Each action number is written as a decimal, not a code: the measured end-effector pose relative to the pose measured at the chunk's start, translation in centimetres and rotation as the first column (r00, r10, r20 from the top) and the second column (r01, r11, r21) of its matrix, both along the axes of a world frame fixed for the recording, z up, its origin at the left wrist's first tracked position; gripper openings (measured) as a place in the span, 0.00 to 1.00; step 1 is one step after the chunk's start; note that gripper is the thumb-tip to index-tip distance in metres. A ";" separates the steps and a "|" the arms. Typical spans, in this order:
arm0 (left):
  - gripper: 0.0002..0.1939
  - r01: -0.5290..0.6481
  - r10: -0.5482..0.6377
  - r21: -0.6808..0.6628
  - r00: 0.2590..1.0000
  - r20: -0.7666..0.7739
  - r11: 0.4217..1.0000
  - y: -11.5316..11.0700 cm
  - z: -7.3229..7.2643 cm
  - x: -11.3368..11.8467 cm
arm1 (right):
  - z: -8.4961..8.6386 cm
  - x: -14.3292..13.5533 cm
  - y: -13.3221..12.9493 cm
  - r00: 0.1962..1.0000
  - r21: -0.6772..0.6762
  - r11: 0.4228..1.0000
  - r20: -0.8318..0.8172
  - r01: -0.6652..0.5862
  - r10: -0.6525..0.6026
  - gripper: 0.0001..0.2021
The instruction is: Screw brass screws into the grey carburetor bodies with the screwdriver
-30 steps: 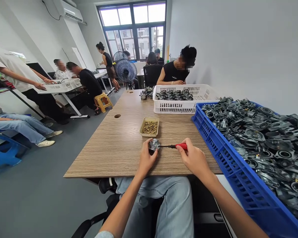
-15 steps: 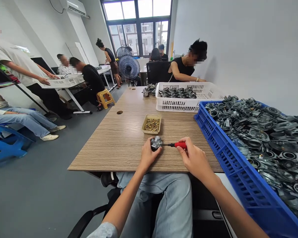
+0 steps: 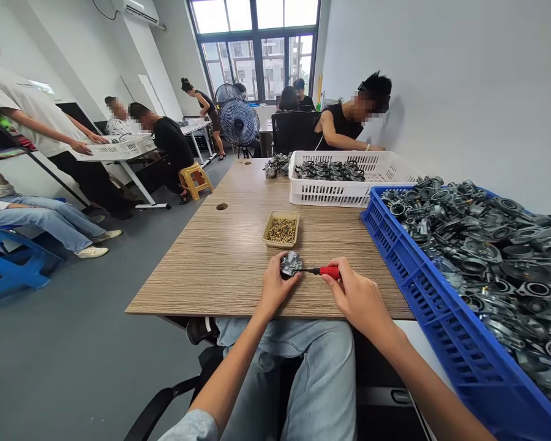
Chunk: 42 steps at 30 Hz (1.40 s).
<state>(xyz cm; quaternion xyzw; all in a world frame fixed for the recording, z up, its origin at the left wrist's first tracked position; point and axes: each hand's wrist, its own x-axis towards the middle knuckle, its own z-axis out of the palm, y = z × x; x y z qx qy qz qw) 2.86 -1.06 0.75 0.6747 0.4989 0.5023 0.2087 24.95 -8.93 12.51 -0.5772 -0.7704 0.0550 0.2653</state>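
The left hand point(image 3: 276, 288) was closed around a small metal part point(image 3: 292, 262), holding it near the middle of the counter's point(image 3: 202, 269) near edge; whether the part touched the surface could not be told. The right hand point(image 3: 359, 293) gripped the red handle of a screwdriver point(image 3: 329, 271), its shaft lying nearly level and its tip at the part's right side. Just beyond the part sat a beige tray point(image 3: 281, 244) of brass screws point(image 3: 282, 229). Along the counter's right edge stood a blue crate point(image 3: 491, 401) heaped with dark metal castings point(image 3: 487, 248). A white basket point(image 3: 330, 196), partly filled with assembled pieces point(image 3: 329, 171), stood toward the far right corner, a cluster of similar pieces point(image 3: 277, 165) just left of it. Behind the basket, a co-worker point(image 3: 342, 125) leaned forward.
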 end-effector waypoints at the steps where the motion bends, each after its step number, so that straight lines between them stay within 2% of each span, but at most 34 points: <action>1: 0.32 -0.003 0.003 0.000 1.000 -0.005 1.000 0.0 0.0 0.0 | 0.1 -0.1 -0.2 0.999 0.014 1.000 0.018 -0.026 0.026 0.10; 6: 0.34 -0.037 0.037 -0.006 0.999 -0.026 0.999 -0.1 0.0 0.2 | 0.7 -1.1 -1.2 0.973 0.073 0.975 0.112 -0.211 0.202 0.10; 9: 0.33 -0.044 0.044 -0.008 0.998 -0.039 0.999 -0.2 0.0 0.3 | 1.0 -1.5 -1.7 0.953 0.086 0.960 0.168 -0.268 0.251 0.10; 12: 0.34 -0.046 0.046 -0.005 0.997 -0.061 0.999 -0.4 0.2 0.3 | 1.0 -1.6 -1.8 0.953 0.134 0.954 0.183 -0.269 0.242 0.10; 17: 0.44 -0.069 0.068 -0.010 0.992 -0.103 0.998 -0.6 0.4 0.5 | 0.9 -1.7 -2.0 0.954 0.193 0.943 0.187 -0.270 0.235 0.08; 25: 0.39 -0.059 0.058 -0.001 0.987 -0.150 0.998 -0.7 0.2 0.5 | 0.5 -2.5 -2.5 0.960 0.286 0.930 0.225 -0.229 0.167 0.12; 32: 0.39 -0.013 0.006 -0.048 0.989 -0.145 0.999 -0.9 0.5 0.6 | -0.2 -2.7 -2.5 0.919 0.209 0.909 0.247 -0.360 0.307 0.09; 42: 0.41 -0.001 0.001 -0.002 0.994 -0.106 1.000 -0.4 -0.2 0.4 | -0.3 -2.8 -2.7 0.918 0.252 0.906 0.299 -0.341 0.262 0.10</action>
